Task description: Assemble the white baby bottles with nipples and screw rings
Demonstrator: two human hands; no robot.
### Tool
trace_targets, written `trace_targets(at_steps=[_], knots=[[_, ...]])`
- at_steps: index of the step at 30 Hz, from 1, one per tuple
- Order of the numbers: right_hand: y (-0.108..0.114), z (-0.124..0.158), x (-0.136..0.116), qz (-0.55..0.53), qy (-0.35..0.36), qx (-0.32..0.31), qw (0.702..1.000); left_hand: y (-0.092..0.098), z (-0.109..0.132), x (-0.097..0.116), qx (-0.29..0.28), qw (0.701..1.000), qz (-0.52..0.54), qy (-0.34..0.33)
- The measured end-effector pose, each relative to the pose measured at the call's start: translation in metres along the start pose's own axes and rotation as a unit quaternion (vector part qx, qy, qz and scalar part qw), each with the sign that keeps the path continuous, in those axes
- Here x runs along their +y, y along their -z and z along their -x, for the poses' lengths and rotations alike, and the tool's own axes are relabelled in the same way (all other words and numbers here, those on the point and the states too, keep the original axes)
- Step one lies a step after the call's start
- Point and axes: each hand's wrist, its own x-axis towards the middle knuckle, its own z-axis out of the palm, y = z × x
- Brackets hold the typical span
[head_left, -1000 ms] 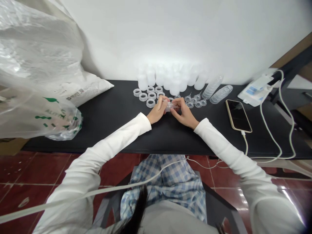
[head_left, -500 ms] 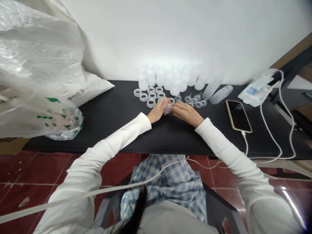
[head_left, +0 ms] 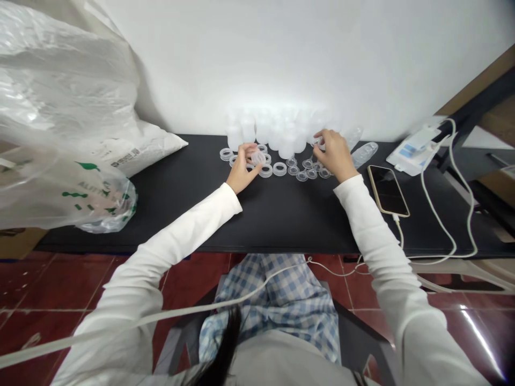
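My left hand [head_left: 241,171] has its thumb and fingers around a translucent screw ring [head_left: 258,157], over a group of similar rings. Just right of it, a loose ring [head_left: 279,169] lies flat on the black table. My right hand [head_left: 335,154] pinches a small clear piece at its fingertips, apparently a bottle teat; the fingers partly cover it. Below that hand lie several clear teats [head_left: 311,173] with round flanges and thin tips. Behind both hands stand frosted white bottles [head_left: 286,140], crowded together against the wall.
Nested clear domed caps [head_left: 365,154] lie right of my right hand, one stack partly hidden by it. Farther right are a phone [head_left: 388,190] on a charging cable and a white power strip [head_left: 414,150]. A large plastic bag [head_left: 60,118] fills the left end of the table [head_left: 257,225].
My hands were together around a ring at the middle. They have parted: the left moved left with a ring to the ring group, the right moved right and away to the teats.
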Motion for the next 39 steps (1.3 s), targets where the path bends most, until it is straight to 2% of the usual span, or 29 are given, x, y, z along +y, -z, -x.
trace_targets(at_steps=[2, 6, 9, 12, 15, 19, 24, 27, 30, 32, 36, 39], knots=[[-0.007, -0.006, 0.005, 0.03, -0.023, -0.037, 0.999, 0.004, -0.001, -0.002, -0.012, 0.999, -0.049, -0.009], [-0.021, -0.011, 0.006, 0.066, -0.053, -0.098, 0.992, 0.006, 0.0, -0.007, -0.009, 0.993, -0.118, 0.018], [-0.021, -0.009, 0.001, 0.069, -0.067, -0.124, 0.988, 0.004, 0.001, -0.009, -0.012, 0.988, -0.148, 0.034], [-0.012, -0.006, -0.007, 0.063, -0.073, -0.087, 0.992, 0.002, 0.001, -0.009, -0.005, 0.986, -0.16, 0.035], [0.0, -0.001, -0.018, 0.057, -0.065, -0.022, 0.996, 0.006, 0.002, -0.006, 0.031, 0.985, -0.169, 0.029], [0.008, 0.015, -0.029, 0.037, -0.013, 0.056, 0.998, 0.022, 0.01, -0.006, 0.072, 0.976, -0.199, 0.053], [-0.002, 0.04, -0.038, 0.006, 0.122, 0.068, 0.99, 0.042, 0.021, -0.01, 0.077, 0.956, -0.233, 0.161], [-0.01, 0.046, -0.045, -0.028, 0.212, 0.075, 0.974, 0.042, 0.024, -0.009, 0.062, 0.939, -0.255, 0.222], [-0.014, 0.047, -0.054, -0.047, 0.26, 0.078, 0.961, 0.037, 0.026, -0.008, 0.057, 0.932, -0.268, 0.237], [-0.012, 0.046, -0.058, -0.049, 0.25, 0.065, 0.965, 0.034, 0.026, -0.007, 0.07, 0.934, -0.269, 0.226], [-0.001, 0.048, -0.063, -0.083, 0.169, -0.007, 0.982, 0.03, 0.027, -0.005, 0.122, 0.939, -0.264, 0.186], [0.004, 0.051, -0.065, -0.115, 0.123, -0.063, 0.984, 0.027, 0.029, 0.004, 0.109, 0.953, -0.252, 0.128]])
